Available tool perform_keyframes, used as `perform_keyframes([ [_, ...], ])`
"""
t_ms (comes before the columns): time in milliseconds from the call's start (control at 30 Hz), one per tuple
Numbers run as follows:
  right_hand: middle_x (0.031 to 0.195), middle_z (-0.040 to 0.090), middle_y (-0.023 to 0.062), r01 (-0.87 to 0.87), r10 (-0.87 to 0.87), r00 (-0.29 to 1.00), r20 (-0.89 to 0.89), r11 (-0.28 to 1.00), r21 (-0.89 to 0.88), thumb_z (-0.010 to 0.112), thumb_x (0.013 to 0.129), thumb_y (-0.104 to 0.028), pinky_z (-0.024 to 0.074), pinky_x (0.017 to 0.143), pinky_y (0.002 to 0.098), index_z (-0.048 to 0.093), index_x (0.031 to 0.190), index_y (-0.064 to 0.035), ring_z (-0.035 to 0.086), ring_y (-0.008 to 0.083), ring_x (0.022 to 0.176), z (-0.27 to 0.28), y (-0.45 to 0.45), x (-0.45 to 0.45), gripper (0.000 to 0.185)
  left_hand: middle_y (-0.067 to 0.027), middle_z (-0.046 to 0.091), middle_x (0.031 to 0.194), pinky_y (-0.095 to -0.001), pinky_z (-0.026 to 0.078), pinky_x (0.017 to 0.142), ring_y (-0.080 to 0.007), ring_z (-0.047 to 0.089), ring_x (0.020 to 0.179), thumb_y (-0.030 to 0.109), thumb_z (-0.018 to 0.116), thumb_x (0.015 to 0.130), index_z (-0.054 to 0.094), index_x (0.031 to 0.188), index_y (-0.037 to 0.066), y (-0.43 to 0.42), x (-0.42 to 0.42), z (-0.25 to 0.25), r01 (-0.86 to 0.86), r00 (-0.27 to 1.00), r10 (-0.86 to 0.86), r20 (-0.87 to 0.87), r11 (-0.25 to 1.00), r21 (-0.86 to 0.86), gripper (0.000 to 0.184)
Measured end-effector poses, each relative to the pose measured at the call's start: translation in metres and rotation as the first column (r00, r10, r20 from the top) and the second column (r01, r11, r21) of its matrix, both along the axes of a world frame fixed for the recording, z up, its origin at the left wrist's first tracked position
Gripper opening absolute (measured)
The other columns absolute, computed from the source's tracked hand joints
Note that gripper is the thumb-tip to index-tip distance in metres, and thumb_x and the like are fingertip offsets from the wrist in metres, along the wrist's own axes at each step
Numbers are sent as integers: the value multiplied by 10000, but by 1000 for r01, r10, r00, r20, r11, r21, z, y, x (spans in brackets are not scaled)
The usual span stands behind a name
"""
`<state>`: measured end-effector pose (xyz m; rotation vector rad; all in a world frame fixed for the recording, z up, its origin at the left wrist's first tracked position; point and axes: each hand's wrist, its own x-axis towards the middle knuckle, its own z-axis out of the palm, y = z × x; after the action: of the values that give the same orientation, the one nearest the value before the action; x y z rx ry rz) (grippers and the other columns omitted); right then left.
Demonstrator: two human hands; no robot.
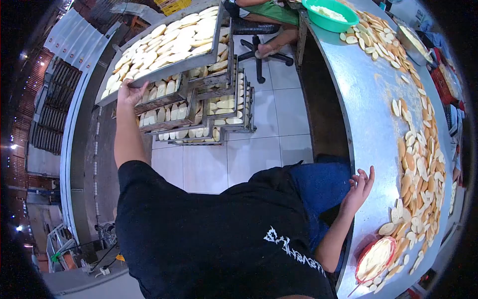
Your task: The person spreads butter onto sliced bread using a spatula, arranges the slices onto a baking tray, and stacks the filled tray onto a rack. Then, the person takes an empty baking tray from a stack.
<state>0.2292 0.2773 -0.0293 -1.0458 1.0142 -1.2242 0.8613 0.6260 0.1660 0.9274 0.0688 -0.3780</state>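
My left hand (132, 93) has its fingers closed on the near edge of a large metal tray (164, 72), the top one of a stack. Rows of pale, oval bread pieces (172, 42) fill this tray. Over the near edge of the metal table (371, 144), my right hand (359, 192) is held with fingers apart and nothing in it. Brown and pale oval bread slices (420, 169) lie heaped along the table's far side. Close to my right arm, a red bowl (393, 242) holds a creamy spread, with a thin handle sticking out.
Below the top tray are several more bread-filled trays (169, 114), stacked unevenly on the tiled floor (254, 159). Another person's leg (284, 42) is beside a wheeled chair base (259, 55). A green basin (331, 15) with white contents stands at the table's far end.
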Motion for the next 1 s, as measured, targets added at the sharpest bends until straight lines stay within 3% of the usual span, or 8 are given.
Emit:
perform_keyframes([
  [167,1023,550,70,78,-73,995,66,994,-76,492,925,-100,434,693,227,355,1388,-56,509,102,787,-4,4,7,484,-202,402,1327,-580,432,978,-369,431,1209,163,600,834,377,1265,1,-6,-1,-1,-90,992,77,99,986,137,512],
  [267,1014,547,82,114,-111,993,30,987,-116,508,903,-81,450,693,233,340,1395,-46,510,105,766,1,8,7,521,-233,260,1433,-560,433,987,-393,351,1274,371,685,818,207,1418,21,24,24,-4,77,990,-101,98,971,227,843],
  [433,1002,542,84,162,-155,986,53,975,-153,489,889,-57,438,711,246,335,1391,-28,508,108,769,5,11,-6,527,-262,390,1358,-451,498,858,-411,496,1146,415,640,850,267,1437,69,53,4,29,50,948,-293,126,528,847,777],
  [500,996,539,78,181,-170,982,77,968,-171,500,893,-70,429,718,242,331,1391,-26,501,108,782,5,13,-17,528,-223,477,1284,-447,494,846,-365,513,1133,357,606,888,391,1368,22,-11,-88,70,-482,819,-291,494,114,868,624],
  [533,988,535,72,182,-165,981,104,966,-184,503,895,-74,422,723,240,325,1391,-20,495,109,786,-3,11,-24,530,-210,490,1260,-428,498,840,-333,521,1125,304,599,898,427,1328,10,-14,-74,73,-732,580,-427,694,100,673,549],
  [667,1000,522,78,282,-264,959,101,927,-249,512,883,-60,423,739,250,318,1392,-15,486,115,830,7,14,-47,547,-173,479,1302,-359,490,864,-261,543,1109,230,589,913,480,1264,15,-131,-180,107,-850,-163,-385,908,522,70,425],
  [800,1018,511,95,454,-438,890,125,830,-325,509,866,-33,423,767,268,309,1392,-11,488,133,848,12,35,-80,563,-170,423,1337,-334,486,859,-244,527,1112,52,604,876,472,1253,23,-275,-248,71,-466,-365,-220,905,884,27,400],
  [1000,1014,495,99,576,-628,778,16,703,-418,513,832,-30,408,796,282,303,1391,-9,476,147,847,12,101,-130,598,-170,413,1338,-322,479,798,-258,485,1144,-21,626,782,474,1237,33,-435,-392,-34,100,-373,-278,885,937,336,484],
])
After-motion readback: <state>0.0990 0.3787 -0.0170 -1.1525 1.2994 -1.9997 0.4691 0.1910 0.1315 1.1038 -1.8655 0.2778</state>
